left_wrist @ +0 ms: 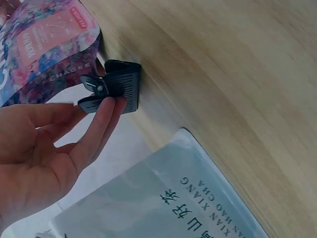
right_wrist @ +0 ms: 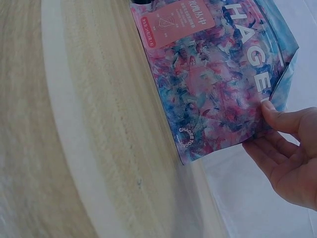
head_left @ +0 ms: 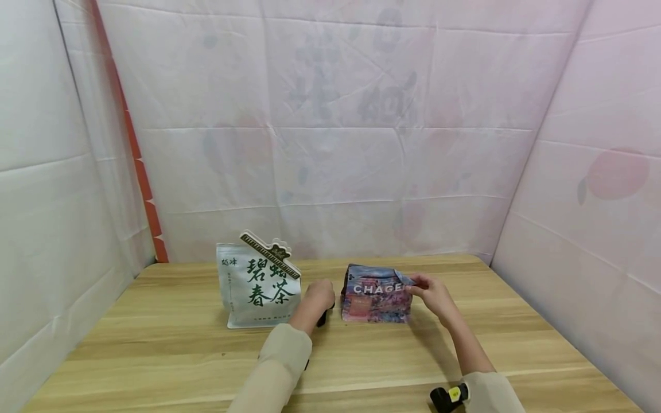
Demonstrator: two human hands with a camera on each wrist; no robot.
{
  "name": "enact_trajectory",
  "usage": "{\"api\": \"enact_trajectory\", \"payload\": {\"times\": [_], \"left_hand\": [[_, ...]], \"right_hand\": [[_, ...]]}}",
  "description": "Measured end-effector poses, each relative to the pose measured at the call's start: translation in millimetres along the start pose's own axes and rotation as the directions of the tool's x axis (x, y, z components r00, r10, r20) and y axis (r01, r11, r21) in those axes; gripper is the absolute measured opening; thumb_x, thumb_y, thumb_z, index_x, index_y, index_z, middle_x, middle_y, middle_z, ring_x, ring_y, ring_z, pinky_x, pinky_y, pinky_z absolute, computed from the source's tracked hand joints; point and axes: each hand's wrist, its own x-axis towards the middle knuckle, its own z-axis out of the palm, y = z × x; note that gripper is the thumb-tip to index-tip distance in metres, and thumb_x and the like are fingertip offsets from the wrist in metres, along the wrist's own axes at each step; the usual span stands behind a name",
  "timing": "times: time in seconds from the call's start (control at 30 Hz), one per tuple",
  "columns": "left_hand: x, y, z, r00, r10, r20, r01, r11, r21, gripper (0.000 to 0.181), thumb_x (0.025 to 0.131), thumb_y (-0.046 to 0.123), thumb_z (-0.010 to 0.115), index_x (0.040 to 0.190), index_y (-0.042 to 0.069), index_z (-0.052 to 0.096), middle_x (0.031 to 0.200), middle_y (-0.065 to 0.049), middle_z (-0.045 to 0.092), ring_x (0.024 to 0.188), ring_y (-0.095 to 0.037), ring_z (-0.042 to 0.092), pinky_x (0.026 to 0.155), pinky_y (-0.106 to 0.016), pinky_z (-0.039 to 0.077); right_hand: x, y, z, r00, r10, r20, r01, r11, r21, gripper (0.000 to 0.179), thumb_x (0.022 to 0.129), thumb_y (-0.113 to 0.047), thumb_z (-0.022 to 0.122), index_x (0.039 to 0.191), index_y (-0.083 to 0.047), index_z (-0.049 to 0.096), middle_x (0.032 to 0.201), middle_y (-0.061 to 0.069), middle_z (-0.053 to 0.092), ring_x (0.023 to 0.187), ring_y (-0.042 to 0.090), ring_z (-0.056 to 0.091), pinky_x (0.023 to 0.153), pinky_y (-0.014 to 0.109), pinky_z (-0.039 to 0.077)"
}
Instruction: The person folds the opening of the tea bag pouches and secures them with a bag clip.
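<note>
The left hand (head_left: 318, 293) is between two tea bags and holds a black clip (left_wrist: 116, 87) by its handles, low against the table. Right beside that clip stands a pink, blue and purple CHAGEE bag (head_left: 376, 295), its top folded over. Its right edge is pinched between the thumb and fingers of the right hand (head_left: 434, 291). To the left, a pale silver-green tea bag (head_left: 258, 292) with green characters stands upright. A white and black clip (head_left: 271, 254) sits at a slant across that bag's top right corner.
Light wooden table (head_left: 170, 355) carries everything. A white printed cloth (head_left: 335, 143) hangs behind it and along both sides. Wrist-worn black camera gear (head_left: 448, 397) shows at the right sleeve.
</note>
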Motion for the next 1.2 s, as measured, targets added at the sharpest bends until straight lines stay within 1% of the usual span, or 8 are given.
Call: {"api": "enact_trajectory", "payload": {"times": [0.2,0.53,0.63,0.77,0.87,0.93,1.1,1.2], "left_hand": [[-2.9,-2.5,0.1,0.998,0.006,-0.054,-0.008,0.999,-0.046,0.022,0.082,0.021,0.071,0.074,0.001,0.065,0.083,-0.012,0.064,0.082,-0.025,0.061,0.072,-0.035,0.049],[-0.8,-0.6,2.2,0.996,-0.089,-0.023,0.089,0.996,-0.01,0.006,0.083,-0.001,0.062,0.08,0.002,0.066,0.088,-0.013,0.064,0.081,-0.024,0.061,0.061,-0.033,0.049],[19.7,-9.8,19.3,0.995,-0.085,-0.05,0.085,0.996,0.0,0.002,0.08,0.002,0.066,0.078,0.002,0.066,0.086,-0.013,0.063,0.079,-0.025,0.061,0.06,-0.035,0.05],[78.1,-40.8,78.0,0.983,-0.011,-0.183,0.018,0.999,0.035,0.011,0.074,0.013,0.07,0.071,0.006,0.064,0.078,-0.01,0.061,0.07,-0.026,0.059,0.054,-0.036,0.048],[99.8,-53.3,95.6,0.98,0.006,-0.2,-0.008,1.0,-0.01,0.017,0.073,0.021,0.073,0.07,0.007,0.063,0.078,-0.011,0.062,0.071,-0.028,0.059,0.057,-0.038,0.048],[91.4,-50.9,87.2,0.979,0.014,-0.205,-0.023,0.999,-0.044,0.017,0.075,0.021,0.071,0.07,0.006,0.063,0.08,-0.011,0.062,0.074,-0.028,0.06,0.06,-0.038,0.048],[12.5,-13.1,13.8,0.988,-0.009,-0.152,-0.006,0.996,-0.094,0.012,0.08,0.009,0.062,0.071,0.002,0.061,0.081,-0.012,0.061,0.077,-0.026,0.059,0.067,-0.035,0.048],[-15.7,0.7,-12.6,0.993,-0.026,-0.114,0.012,0.993,-0.118,0.01,0.08,0.004,0.062,0.071,0.001,0.06,0.08,-0.012,0.06,0.078,-0.026,0.059,0.07,-0.035,0.048]], "right_hand": [[-0.1,2,0,1.0,0.014,-0.003,-0.014,1.0,0.007,0.023,0.089,-0.008,0.059,0.108,0.006,0.06,0.094,0.01,0.062,0.09,0.022,0.055,0.086,0.051,0.041],[-0.4,3,-1,1.0,0.0,-0.002,0.0,1.0,0.006,0.023,0.089,-0.009,0.059,0.107,0.006,0.06,0.093,0.009,0.061,0.088,0.021,0.055,0.085,0.05,0.041],[0.4,4,0,1.0,-0.002,-0.002,0.002,1.0,0.006,0.023,0.089,-0.009,0.059,0.107,0.005,0.06,0.093,0.009,0.062,0.089,0.021,0.055,0.085,0.05,0.042],[0.8,4,0,1.0,-0.008,0.004,0.008,1.0,0.005,0.023,0.089,-0.009,0.06,0.107,0.005,0.061,0.094,0.009,0.062,0.089,0.021,0.055,0.086,0.05,0.041],[0.5,4,0,1.0,-0.01,0.006,0.01,1.0,0.005,0.024,0.089,-0.01,0.06,0.107,0.005,0.06,0.094,0.009,0.062,0.089,0.021,0.055,0.086,0.05,0.041],[0.3,3,-1,1.0,-0.01,0.006,0.01,1.0,0.014,0.024,0.089,-0.009,0.059,0.107,0.006,0.06,0.094,0.009,0.062,0.088,0.021,0.056,0.086,0.05,0.041],[0.0,2,-1,1.0,-0.012,0.008,0.012,1.0,0.024,0.024,0.089,-0.008,0.059,0.108,0.007,0.059,0.094,0.009,0.062,0.087,0.02,0.056,0.086,0.051,0.041],[0.2,3,-1,1.0,-0.011,0.007,0.01,1.0,0.017,0.023,0.089,-0.008,0.059,0.107,0.006,0.06,0.094,0.009,0.062,0.088,0.02,0.056,0.086,0.05,0.041]]}}
